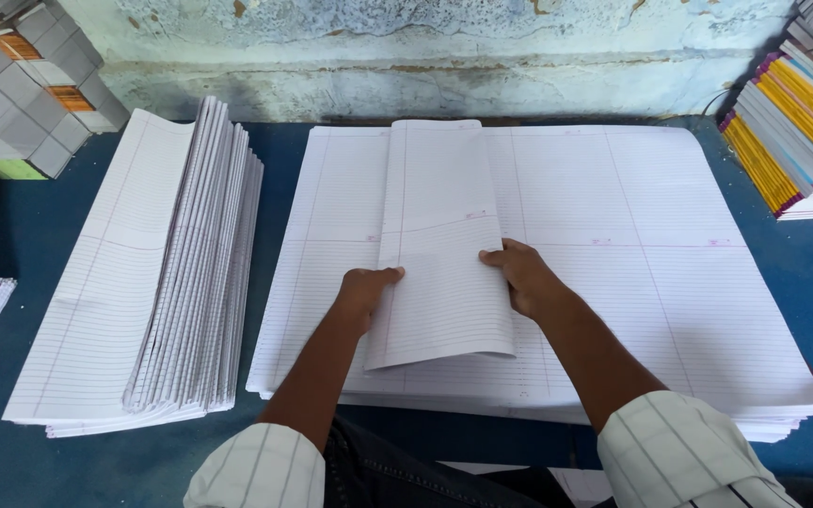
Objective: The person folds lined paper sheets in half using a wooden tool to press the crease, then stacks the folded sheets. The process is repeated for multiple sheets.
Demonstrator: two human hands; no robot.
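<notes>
Through the head camera I see my left hand (366, 287) and right hand (519, 276) pinch a folded ruled sheet (444, 245) by its edges, squaring it atop the flat paper stack (670, 282).

Free room: bare blue table (279, 160) strip between the folded-sheet pile (157, 282) on the left and the big flat stack of ruled sheets (632, 245), narrow, a hand fits through. More bare table at far left (11, 235) and right edge, below the notebook stack (797, 122). Obstacles: folded sheet (444, 245) standing up mid-stack, left hand (367, 290) and right hand (519, 275) flanking it, wall (425, 56) close behind, grey-patterned boxes (35, 85) top left. Right half of flat stack open from above.
</notes>
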